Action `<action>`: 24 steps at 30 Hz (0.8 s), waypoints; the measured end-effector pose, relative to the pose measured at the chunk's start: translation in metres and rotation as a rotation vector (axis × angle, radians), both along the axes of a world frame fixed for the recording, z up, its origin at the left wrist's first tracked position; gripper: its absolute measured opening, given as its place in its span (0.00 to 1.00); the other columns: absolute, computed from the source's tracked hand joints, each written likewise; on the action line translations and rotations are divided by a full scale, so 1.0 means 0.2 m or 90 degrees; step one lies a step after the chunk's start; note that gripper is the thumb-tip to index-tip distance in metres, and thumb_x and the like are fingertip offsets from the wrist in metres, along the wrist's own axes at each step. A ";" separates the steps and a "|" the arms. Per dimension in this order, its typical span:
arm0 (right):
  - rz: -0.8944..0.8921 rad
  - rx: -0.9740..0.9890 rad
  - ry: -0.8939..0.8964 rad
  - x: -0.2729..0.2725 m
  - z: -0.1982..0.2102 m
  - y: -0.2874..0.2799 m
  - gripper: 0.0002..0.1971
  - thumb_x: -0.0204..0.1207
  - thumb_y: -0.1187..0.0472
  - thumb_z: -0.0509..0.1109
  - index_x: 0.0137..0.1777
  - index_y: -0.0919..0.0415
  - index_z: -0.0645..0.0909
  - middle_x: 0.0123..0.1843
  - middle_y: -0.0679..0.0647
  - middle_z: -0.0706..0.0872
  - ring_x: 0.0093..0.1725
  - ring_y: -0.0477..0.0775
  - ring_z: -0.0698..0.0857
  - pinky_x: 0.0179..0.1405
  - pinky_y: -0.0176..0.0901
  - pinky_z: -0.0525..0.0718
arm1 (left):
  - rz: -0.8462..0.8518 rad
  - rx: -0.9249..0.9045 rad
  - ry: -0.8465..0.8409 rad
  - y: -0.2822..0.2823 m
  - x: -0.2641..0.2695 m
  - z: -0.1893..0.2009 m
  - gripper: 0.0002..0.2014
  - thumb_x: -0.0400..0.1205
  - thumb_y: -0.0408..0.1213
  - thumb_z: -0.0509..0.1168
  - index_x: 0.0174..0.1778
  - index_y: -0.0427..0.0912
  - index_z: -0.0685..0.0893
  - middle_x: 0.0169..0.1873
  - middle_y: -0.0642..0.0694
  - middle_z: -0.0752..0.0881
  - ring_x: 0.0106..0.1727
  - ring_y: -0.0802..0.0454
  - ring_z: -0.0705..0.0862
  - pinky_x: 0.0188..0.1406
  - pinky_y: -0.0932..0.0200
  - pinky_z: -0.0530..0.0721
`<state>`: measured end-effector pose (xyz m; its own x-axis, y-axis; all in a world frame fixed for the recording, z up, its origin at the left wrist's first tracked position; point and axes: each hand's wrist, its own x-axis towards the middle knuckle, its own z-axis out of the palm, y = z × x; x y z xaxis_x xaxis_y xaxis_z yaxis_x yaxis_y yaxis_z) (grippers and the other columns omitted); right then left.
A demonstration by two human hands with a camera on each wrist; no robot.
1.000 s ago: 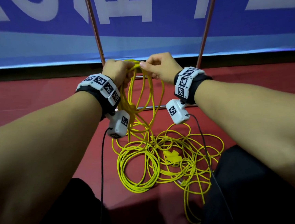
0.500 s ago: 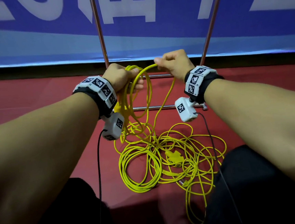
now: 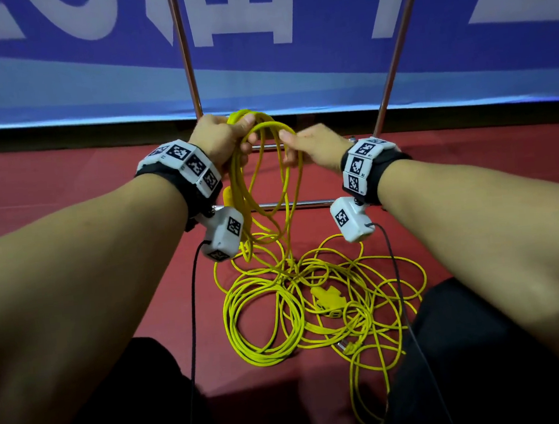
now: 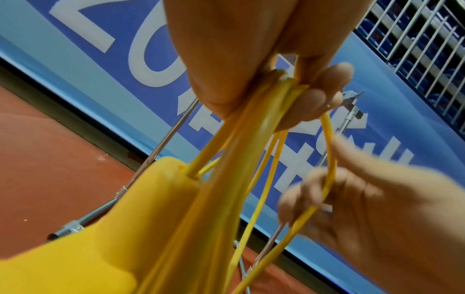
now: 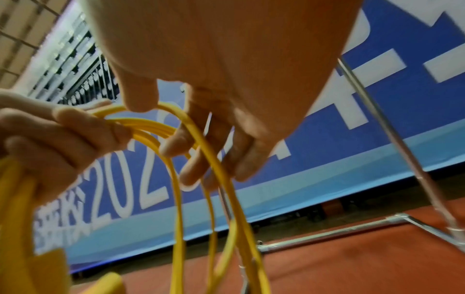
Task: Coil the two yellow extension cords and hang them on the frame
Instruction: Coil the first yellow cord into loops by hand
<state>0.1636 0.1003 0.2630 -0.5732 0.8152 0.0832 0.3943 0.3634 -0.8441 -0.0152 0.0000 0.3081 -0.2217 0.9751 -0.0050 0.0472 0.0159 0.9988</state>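
Note:
My left hand (image 3: pixel 221 139) grips a bunch of yellow cord loops (image 3: pixel 262 186) at their top, held up in front of the metal frame (image 3: pixel 187 61). A yellow socket block (image 4: pixel 105 228) hangs from this bunch below my left palm. My right hand (image 3: pixel 313 148) is just to the right, thumb and fingers pinching one strand (image 5: pixel 201 143) of the newest loop. The rest of the yellow cords (image 3: pixel 317 306) lies in a loose tangle on the red floor between my knees, with a yellow plug block (image 3: pixel 328 300) in it.
The frame's two slanted uprights (image 3: pixel 395 49) rise against a blue banner (image 3: pixel 289 25); its low crossbar (image 3: pixel 304 204) runs just behind the hanging loops. Black wrist-camera cables (image 3: pixel 192 307) trail down past both knees. Red floor (image 3: pixel 49 184) stretches left and right.
My right hand has drawn back toward the left hand and dropped lower, laying another loop against the bunch. The left hand rose slightly and kept its grip.

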 end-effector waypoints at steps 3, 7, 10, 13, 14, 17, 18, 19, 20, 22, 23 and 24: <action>-0.005 -0.109 0.003 0.06 -0.06 0.01 0.28 0.81 0.38 0.63 0.32 0.62 0.83 0.34 0.61 0.85 0.37 0.61 0.85 0.58 0.61 0.84 | 0.017 -0.002 -0.065 0.01 -0.02 0.00 0.09 0.87 0.35 0.66 0.43 0.35 0.83 0.26 0.47 0.88 0.25 0.56 0.84 0.25 0.62 0.82; -0.098 -0.127 0.041 0.10 0.01 0.02 0.33 0.82 0.33 0.58 0.29 0.58 0.82 0.26 0.53 0.74 0.27 0.54 0.76 0.47 0.52 0.80 | -0.023 -0.036 -0.094 -0.01 -0.03 -0.02 0.07 0.87 0.35 0.67 0.49 0.34 0.84 0.37 0.42 0.93 0.37 0.52 0.93 0.32 0.58 0.89; -0.138 -0.060 0.093 0.10 0.08 0.03 0.33 0.85 0.35 0.54 0.28 0.57 0.82 0.21 0.49 0.74 0.25 0.50 0.72 0.38 0.45 0.75 | -0.036 -0.041 -0.127 -0.01 -0.05 -0.02 0.06 0.86 0.31 0.66 0.53 0.31 0.84 0.42 0.39 0.93 0.42 0.48 0.93 0.37 0.52 0.91; -0.146 0.004 0.102 0.11 0.12 0.03 0.27 0.83 0.40 0.61 0.29 0.57 0.80 0.23 0.51 0.71 0.23 0.46 0.69 0.30 0.40 0.69 | -0.063 -0.080 -0.159 -0.01 -0.04 0.00 0.12 0.86 0.28 0.63 0.64 0.27 0.81 0.48 0.37 0.93 0.47 0.46 0.93 0.39 0.52 0.91; -0.141 0.013 0.114 0.10 0.12 0.03 0.24 0.81 0.41 0.64 0.29 0.57 0.80 0.22 0.48 0.71 0.22 0.44 0.68 0.29 0.37 0.68 | -0.065 -0.110 -0.173 -0.01 -0.03 0.01 0.14 0.86 0.30 0.62 0.65 0.28 0.81 0.48 0.38 0.93 0.47 0.45 0.93 0.40 0.52 0.91; -0.100 0.037 0.149 0.06 0.13 0.02 0.19 0.75 0.47 0.74 0.30 0.58 0.78 0.21 0.40 0.72 0.24 0.41 0.68 0.29 0.32 0.67 | -0.069 -0.157 -0.170 -0.01 -0.01 0.02 0.14 0.87 0.40 0.62 0.60 0.34 0.85 0.45 0.39 0.93 0.44 0.45 0.93 0.42 0.54 0.91; -0.084 0.052 0.143 0.03 0.13 0.01 0.18 0.75 0.49 0.76 0.31 0.58 0.78 0.23 0.42 0.73 0.26 0.42 0.68 0.31 0.34 0.67 | -0.075 -0.151 -0.145 -0.01 0.00 0.02 0.14 0.87 0.42 0.63 0.57 0.35 0.87 0.45 0.39 0.93 0.43 0.46 0.93 0.40 0.54 0.91; -0.068 0.064 0.135 0.01 0.13 0.00 0.17 0.75 0.50 0.78 0.32 0.58 0.79 0.25 0.43 0.74 0.28 0.43 0.70 0.32 0.34 0.68 | -0.082 -0.140 -0.116 -0.01 0.01 0.01 0.14 0.88 0.43 0.63 0.55 0.35 0.87 0.45 0.39 0.92 0.43 0.46 0.93 0.37 0.55 0.90; -0.054 0.070 0.130 -0.01 0.13 -0.02 0.16 0.74 0.51 0.79 0.33 0.58 0.79 0.25 0.43 0.75 0.27 0.42 0.70 0.31 0.33 0.69 | -0.085 -0.128 -0.090 -0.01 0.02 0.00 0.13 0.88 0.42 0.64 0.53 0.35 0.87 0.46 0.38 0.92 0.43 0.47 0.93 0.35 0.57 0.89; -0.040 0.089 0.113 -0.04 0.15 -0.05 0.16 0.73 0.52 0.81 0.33 0.56 0.79 0.23 0.42 0.75 0.24 0.39 0.69 0.28 0.31 0.68 | -0.088 -0.111 -0.053 -0.01 0.03 -0.02 0.12 0.89 0.38 0.64 0.50 0.32 0.86 0.47 0.37 0.92 0.41 0.49 0.93 0.32 0.59 0.88; -0.042 0.104 0.100 -0.05 0.15 -0.06 0.16 0.73 0.50 0.81 0.34 0.56 0.79 0.24 0.44 0.74 0.24 0.39 0.68 0.27 0.32 0.67 | -0.092 -0.108 -0.040 -0.01 0.03 -0.02 0.12 0.89 0.37 0.63 0.50 0.31 0.86 0.46 0.38 0.92 0.41 0.50 0.93 0.31 0.60 0.88; -0.043 0.114 0.089 -0.05 0.15 -0.07 0.17 0.72 0.47 0.82 0.35 0.56 0.80 0.25 0.45 0.73 0.24 0.41 0.67 0.27 0.34 0.66 | -0.099 -0.107 -0.035 -0.01 0.03 -0.02 0.12 0.89 0.37 0.63 0.51 0.31 0.86 0.45 0.39 0.92 0.40 0.52 0.93 0.31 0.60 0.88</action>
<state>0.1531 0.0871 0.2932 -0.4899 0.8168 0.3046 0.3061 0.4883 -0.8172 -0.0100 -0.0029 0.3036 -0.0640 0.9821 -0.1774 0.0081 0.1783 0.9840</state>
